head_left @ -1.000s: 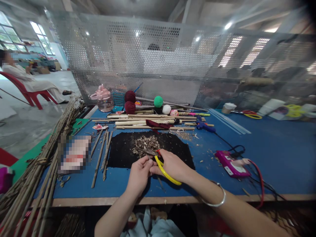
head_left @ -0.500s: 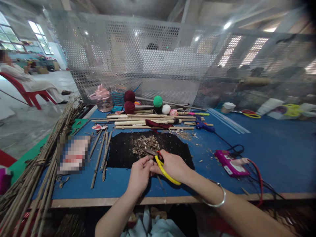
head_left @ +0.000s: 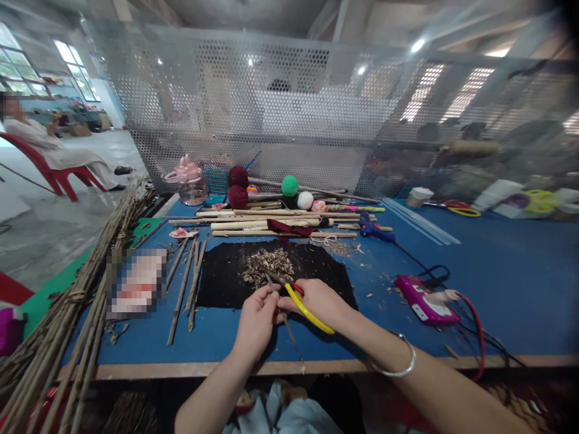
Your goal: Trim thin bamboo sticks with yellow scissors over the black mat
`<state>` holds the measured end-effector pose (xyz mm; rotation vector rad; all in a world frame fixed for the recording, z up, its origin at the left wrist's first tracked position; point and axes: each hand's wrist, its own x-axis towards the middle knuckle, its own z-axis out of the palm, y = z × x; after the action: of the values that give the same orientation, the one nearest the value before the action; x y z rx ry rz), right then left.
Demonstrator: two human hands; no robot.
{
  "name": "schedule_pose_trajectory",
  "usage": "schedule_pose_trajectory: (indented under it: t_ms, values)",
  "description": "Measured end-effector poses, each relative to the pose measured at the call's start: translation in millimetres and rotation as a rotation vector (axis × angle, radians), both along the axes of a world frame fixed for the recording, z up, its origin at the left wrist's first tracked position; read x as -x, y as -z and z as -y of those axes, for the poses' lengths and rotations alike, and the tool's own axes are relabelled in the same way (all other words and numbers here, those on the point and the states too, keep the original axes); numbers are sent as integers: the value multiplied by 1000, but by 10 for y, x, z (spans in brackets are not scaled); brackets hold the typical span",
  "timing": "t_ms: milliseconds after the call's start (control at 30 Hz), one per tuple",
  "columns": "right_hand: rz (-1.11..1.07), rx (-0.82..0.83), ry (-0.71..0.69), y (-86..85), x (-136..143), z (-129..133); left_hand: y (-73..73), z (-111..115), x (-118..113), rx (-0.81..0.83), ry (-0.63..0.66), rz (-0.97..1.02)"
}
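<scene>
Between the fingers of my left hand (head_left: 257, 316) is a thin twig (head_left: 290, 330) that slants down toward the table's front edge. My right hand (head_left: 320, 303) is closed round yellow-handled scissors (head_left: 312, 316), whose blades point up and left beside the twig's upper end. Just beyond the blades, a pile of small cut pieces (head_left: 269, 265) lies on a black cloth (head_left: 221, 280). Both hands are close together at the cloth's front edge.
Long sticks (head_left: 93, 301) are bundled at the left. Behind the cloth lie peeled sticks (head_left: 253, 226) and yarn balls (head_left: 238, 197). A blue glue gun (head_left: 375, 231) and a magenta box (head_left: 425, 301) with cables are at the right. A person sits far left.
The scissors' blades have shifted slightly and look closer together. More of the twig now shows, above my left fingers and below them.
</scene>
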<state>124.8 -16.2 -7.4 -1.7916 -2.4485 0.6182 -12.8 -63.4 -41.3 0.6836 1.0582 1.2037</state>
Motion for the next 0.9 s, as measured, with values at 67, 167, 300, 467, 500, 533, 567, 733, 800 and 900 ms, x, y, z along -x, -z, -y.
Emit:
schedule_pose_trajectory:
  t_ms: [67, 167, 300, 467, 500, 533, 567, 733, 800, 900]
  values:
    - [5, -21, 4, -30, -9, -2, -13, 11, 0, -4, -23, 34]
    - [-23, -62, -7, -69, -49, -6, -20, 23, 2, -55, -100, 115]
    - [-133, -102, 4, -98, -138, -144, -44, 4, 55, -92, -225, 58]
    - [-207, -203, 47, -140, -184, -577, -223, -128, 344, -219, -181, -416]
    - [-207, -214, 51, -138, -186, -654, -269, -166, 427, -234, -154, -564]
    - [-205, -230, 67, -127, -189, -715, -310, -204, 510, -229, -158, -737]
    - [-201, -246, 88, -107, -196, -757, -344, -242, 590, -236, -159, -917]
    - [-178, -282, 190, 90, -292, -770, -347, -434, 767, -66, 7, -1452]
    - [-166, -273, 218, 160, -339, -753, -301, -523, 716, -64, 50, -1430]
    - [-164, -269, 248, 209, -382, -759, -256, -652, 603, -98, 119, -1348]
